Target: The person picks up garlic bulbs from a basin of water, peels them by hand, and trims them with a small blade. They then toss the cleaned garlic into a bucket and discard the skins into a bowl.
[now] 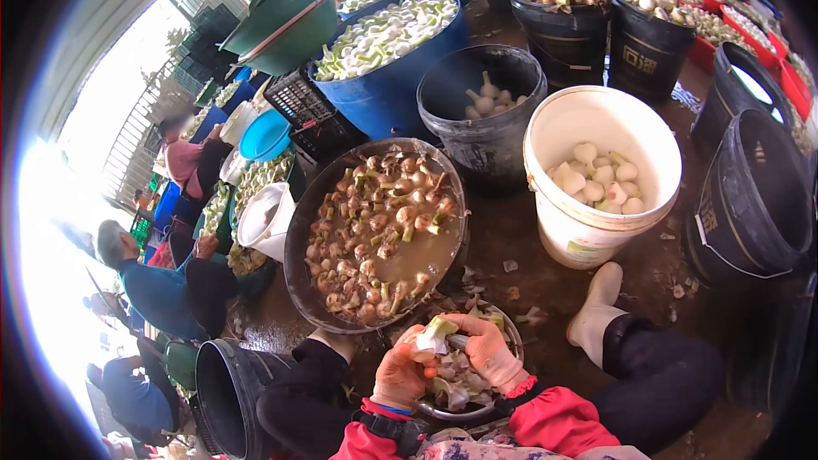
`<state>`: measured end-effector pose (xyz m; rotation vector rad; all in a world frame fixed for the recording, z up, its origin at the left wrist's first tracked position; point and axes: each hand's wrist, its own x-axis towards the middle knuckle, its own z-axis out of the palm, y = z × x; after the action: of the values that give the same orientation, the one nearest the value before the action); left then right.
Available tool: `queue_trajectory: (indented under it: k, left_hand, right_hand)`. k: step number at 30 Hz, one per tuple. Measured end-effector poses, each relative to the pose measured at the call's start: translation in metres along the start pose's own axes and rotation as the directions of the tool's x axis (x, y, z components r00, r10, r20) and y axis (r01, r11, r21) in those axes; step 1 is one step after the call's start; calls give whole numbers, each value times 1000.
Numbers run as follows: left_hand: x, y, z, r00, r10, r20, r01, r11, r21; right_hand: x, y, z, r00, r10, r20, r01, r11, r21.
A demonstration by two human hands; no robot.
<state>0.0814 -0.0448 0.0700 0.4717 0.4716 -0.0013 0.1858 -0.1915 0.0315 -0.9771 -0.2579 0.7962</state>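
Note:
A white garlic bulb with a pale green stem [436,334] is held over a metal bowl [515,336] between my knees. My left hand [399,377], in an orange glove, is closed around the bulb's lower left side. From the right, my gloved right hand [492,353] is closed on its stem end; a small grey piece shows under those fingers, too hidden to name. Loose garlic skins [460,382] fill the bowl below both hands. Just beyond stands a wide dark tub [294,277] of unpeeled garlic bulbs [375,226] in brownish water.
A white bucket [558,221] with peeled bulbs stands ahead right, beside a black bucket [469,140] holding several bulbs. Other black buckets [737,221] line the right. A blue barrel [375,102] heaped with garlic stands behind the tub. Co-workers [158,290] sit at left.

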Motion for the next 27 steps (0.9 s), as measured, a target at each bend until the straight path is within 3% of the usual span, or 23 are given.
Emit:
queue_trajectory:
  k: [1, 3, 4, 6, 7, 9, 10, 12, 14, 15, 16, 17, 19, 20, 21, 22, 23, 25, 27]
  left_hand:
    - [-1, 0, -3, 1000, -12, 0, 12, 1000, -18]
    - [-2, -2, -6, 1000, -3, -20, 3, 1000, 17]
    - [-3, -2, -5, 997, 61, -51, -47, 969, 243]
    - [-6, -12, 0, 959, 257, -123, -120, 756, 643]
    - [-6, -11, -5, 958, 257, -127, -118, 758, 641]
    - [-7, -5, -15, 967, 249, -58, -151, 740, 655]
    - [-2, -4, -3, 934, 267, -236, -71, 788, 611]
    - [13, 10, 4, 895, 226, -385, -8, 870, 493]
    - [32, 13, -16, 825, 333, -457, -88, 874, 478]
    - [38, 9, -31, 824, 336, -457, -92, 874, 477]
    - [42, 5, -43, 775, 444, -450, -194, 845, 499]
    - [43, -1, -46, 715, 543, -440, -290, 803, 520]
    - [28, -26, -35, 747, 648, -150, -463, 669, 582]
    - [20, -31, -22, 744, 663, -76, -382, 516, 767]
    - [17, -31, -14, 748, 663, -3, -285, 325, 902]
    - [20, -29, -10, 730, 663, -169, -216, 458, 862]
    - [24, -19, -2, 739, 562, -372, -213, 718, 662]
    - [19, -1, -10, 737, 498, -457, -275, 838, 471]
    - [13, 4, -27, 738, 553, -388, -314, 789, 528]
  right_hand:
    - [-1, -2, 0, 1000, 2, 7, -2, 1000, 2]
    - [-4, -7, 3, 989, 129, 69, -145, 924, 353]
    - [0, -6, 3, 980, 182, 86, -196, 956, 216]
    - [-2, 1, 4, 966, 251, 63, -258, 943, 210]
    - [-4, 5, 5, 947, 319, 44, -321, 924, 208]
    - [-3, 10, 9, 960, 278, 17, -278, 953, 118]
    - [-4, 9, 16, 964, 267, 4, -267, 964, 16]
    - [-9, -1, 33, 985, 170, -40, -174, 939, -297]
    - [-8, 9, 35, 969, 242, -43, -243, 914, -326]
    - [-8, 18, 34, 950, 308, -57, -308, 884, -351]
    - [-5, 37, 31, 971, 228, -71, -237, 958, -164]
    - [-3, 32, 30, 971, 226, -74, -235, 958, -164]
    - [-1, 24, 27, 938, 297, -180, -311, 949, -55]
    - [-1, 26, 24, 962, 223, -160, -255, 941, -223]
    - [-3, 27, 27, 960, 233, -156, -264, 939, -222]
    - [-4, 24, 32, 979, 187, -86, -205, 921, -330]
    - [-6, 22, 34, 990, 144, -12, -135, 892, -431]
    - [1, 40, 20, 996, 90, -1, -83, 912, -401]
    - [5, 38, 2, 978, 108, -176, -144, 968, -205]
